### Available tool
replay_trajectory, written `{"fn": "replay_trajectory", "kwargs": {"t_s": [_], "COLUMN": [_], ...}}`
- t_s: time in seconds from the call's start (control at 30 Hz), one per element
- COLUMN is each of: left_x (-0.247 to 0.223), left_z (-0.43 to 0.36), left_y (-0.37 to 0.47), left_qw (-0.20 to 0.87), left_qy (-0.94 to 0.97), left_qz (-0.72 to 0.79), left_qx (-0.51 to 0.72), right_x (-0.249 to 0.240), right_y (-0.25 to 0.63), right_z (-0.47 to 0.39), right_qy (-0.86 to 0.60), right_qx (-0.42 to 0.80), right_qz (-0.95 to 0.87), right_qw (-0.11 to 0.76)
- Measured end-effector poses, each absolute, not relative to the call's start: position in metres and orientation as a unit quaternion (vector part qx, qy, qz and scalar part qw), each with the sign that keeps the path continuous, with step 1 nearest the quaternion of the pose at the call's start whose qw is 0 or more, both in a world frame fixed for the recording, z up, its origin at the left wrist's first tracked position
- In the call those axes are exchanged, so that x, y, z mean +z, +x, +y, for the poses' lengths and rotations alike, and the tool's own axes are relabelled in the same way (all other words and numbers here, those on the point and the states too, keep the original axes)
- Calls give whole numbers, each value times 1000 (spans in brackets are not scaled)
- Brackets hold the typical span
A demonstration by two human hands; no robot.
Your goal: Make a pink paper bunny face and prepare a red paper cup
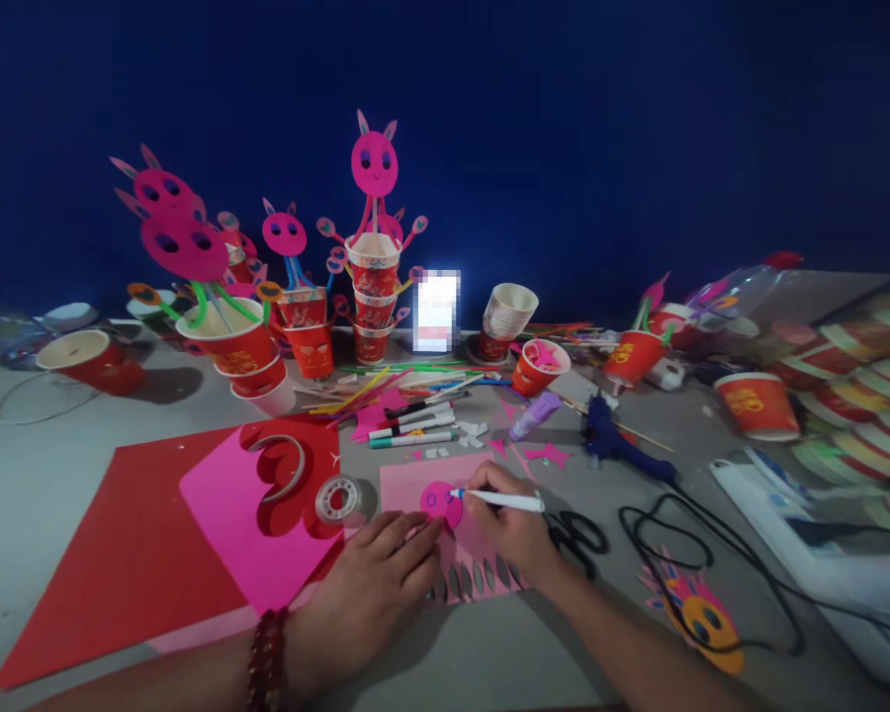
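Grey table (482, 663) against a deep blue wall (638, 119); dim room, light falling on the work area.

Writing: red cups (757, 403) carry yellow printed marks, too blurred to read. No other legible labels.

Right hand (508, 519): fingers clenched on a white pen (498, 499). Pen lies nearly level, long axis left to right, tip pointing left and touching a pink disc (441, 502).

Pink disc: round, with small drawn marks, resting on a light pink sheet (415, 480) at table centre, between the two hands.

Left hand (375, 583): flat, palm down, fingers extended and released, fingertips (426, 539) pressing at the disc's lower edge. Bead bracelet (267, 658) on the wrist.

Left of sheet: tape roll (339, 497), just beside; hot pink sheet (244, 524) over a red sheet (119, 564), with a red cut-out shape on top.

Right of hand: black scissors (579, 534), near; blue glue gun (608, 440) with black cord (712, 554); orange and pink paper face (701, 613).

Behind sheet: markers (415, 425), loose in a row; purple tube (534, 413); coloured sticks; pink paper scraps.

Rear of table: stacked red cups holding pink paper heads (375, 163) on stems; white cup stack (508, 311); lit screen (436, 311), blurred.

Far right: stacked paper plates (875, 396), partly out of view.
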State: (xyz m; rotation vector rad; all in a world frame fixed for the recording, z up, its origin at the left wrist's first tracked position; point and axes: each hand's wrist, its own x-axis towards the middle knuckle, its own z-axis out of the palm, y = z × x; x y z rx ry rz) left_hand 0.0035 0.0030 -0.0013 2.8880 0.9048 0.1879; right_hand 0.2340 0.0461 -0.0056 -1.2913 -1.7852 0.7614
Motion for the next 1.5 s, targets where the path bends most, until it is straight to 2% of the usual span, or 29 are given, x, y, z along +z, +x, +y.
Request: {"fn": "replay_trajectory", "kwargs": {"t_s": [1.5], "left_x": [-1], "left_z": [2], "left_y": [2], "left_qw": [53], "left_qy": [953], "left_qz": [293], "left_qx": [61], "right_x": [-4], "right_y": [234], "right_z": [46], "right_qy": [-504], "right_qx": [282], "right_qz": [-712], "right_qw": [401]}}
